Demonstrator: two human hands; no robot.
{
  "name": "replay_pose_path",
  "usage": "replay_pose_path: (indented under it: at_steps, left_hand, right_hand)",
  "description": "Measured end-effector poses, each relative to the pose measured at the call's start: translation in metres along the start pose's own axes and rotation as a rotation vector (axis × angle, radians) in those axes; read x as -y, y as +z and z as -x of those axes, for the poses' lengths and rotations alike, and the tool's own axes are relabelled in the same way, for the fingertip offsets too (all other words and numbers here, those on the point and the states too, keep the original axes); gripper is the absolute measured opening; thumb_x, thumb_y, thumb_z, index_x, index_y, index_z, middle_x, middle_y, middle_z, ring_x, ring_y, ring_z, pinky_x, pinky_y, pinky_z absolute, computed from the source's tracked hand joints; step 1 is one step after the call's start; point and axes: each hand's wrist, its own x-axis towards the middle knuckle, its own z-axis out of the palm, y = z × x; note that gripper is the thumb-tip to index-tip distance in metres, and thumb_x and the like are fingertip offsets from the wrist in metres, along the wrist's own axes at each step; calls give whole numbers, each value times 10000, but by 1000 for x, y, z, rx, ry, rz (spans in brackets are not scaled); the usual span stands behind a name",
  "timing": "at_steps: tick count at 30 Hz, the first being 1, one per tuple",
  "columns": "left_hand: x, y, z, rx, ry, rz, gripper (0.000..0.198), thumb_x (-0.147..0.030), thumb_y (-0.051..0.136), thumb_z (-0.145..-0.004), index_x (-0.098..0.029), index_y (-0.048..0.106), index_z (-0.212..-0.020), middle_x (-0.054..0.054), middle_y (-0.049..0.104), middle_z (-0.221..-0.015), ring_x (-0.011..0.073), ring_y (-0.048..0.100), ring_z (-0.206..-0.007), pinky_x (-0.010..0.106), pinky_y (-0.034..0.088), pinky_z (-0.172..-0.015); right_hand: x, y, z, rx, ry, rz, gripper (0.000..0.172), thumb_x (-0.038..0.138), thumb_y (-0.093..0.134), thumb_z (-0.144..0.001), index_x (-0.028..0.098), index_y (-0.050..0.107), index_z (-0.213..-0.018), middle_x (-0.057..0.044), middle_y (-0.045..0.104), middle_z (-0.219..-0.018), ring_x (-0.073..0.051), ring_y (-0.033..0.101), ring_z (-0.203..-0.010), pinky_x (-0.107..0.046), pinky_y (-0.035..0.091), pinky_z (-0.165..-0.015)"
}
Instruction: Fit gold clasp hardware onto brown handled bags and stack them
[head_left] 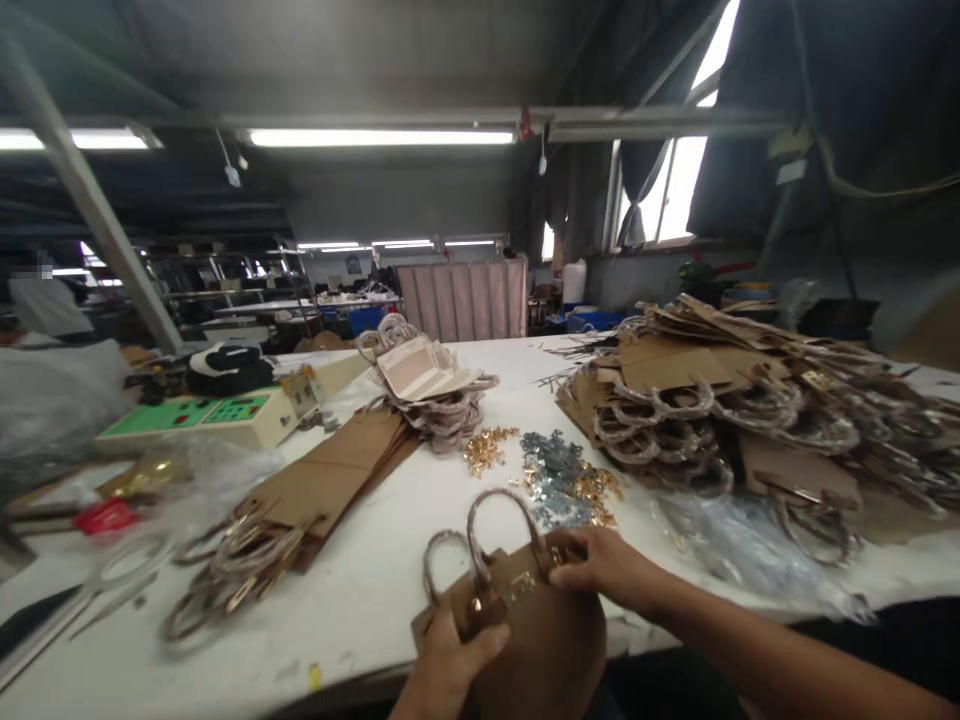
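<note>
A brown handbag (540,645) with two wrapped handles and gold-coloured fittings is held at the table's front edge. My left hand (454,650) grips its left side below a handle, thumb across the front. At the upper right corner, my right hand (596,565) pinches the bag beside a gold fitting. Just beyond the bag lie a heap of silver-coloured metal pieces (551,470) and a smaller pile of gold-coloured pieces (487,450). Fingers behind the bag are hidden.
A large stack of brown bag panels with wrapped handles (667,370) covers the right. Another panel stack (337,465) lies left, near pale pieces (424,370). A green-topped machine (195,415) stands far left. Clear plastic (757,545) lies at the right front, scissors (112,580) at left.
</note>
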Motion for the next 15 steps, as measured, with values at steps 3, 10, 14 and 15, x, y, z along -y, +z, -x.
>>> replay_pose_path:
  at_steps: [3,10,14,15]
  left_hand:
    - [1,5,5,40,-26,58,704,-425,905,-659,-156,703,-1278,156,761,-1213,398,645,-1234,538,448,-1121]
    - [6,12,-1,-30,-13,49,492,-395,829,-748,-144,755,-1165,136,792,-1117,340,708,-1108,460,503,-1048]
    - [28,31,1,-82,-92,-81,485,-447,809,-717,-158,779,-1105,125,809,-1018,355,731,-1026,431,556,-967]
    - [32,36,3,-79,-83,-130,476,-454,804,-716,-169,785,-1096,120,809,-1020,358,728,-1040,411,561,-959]
  right_hand:
    - [-2,-1,-4,-73,-43,125,335,359,736,-773,224,752,-1080,-7,754,-976,-247,675,-957,-344,510,-852]
    - [-50,61,35,-684,-442,752,542,421,727,-856,301,610,-1371,-114,631,-1391,-347,592,-1278,-531,503,-1057]
    - [-97,125,50,-708,-534,891,719,364,730,-863,347,459,-1529,-107,694,-1335,-347,726,-1081,-433,645,-821]
    - [-104,134,49,-775,-496,879,693,277,710,-879,362,471,-1523,-101,714,-1304,-348,738,-1056,-428,649,-802]
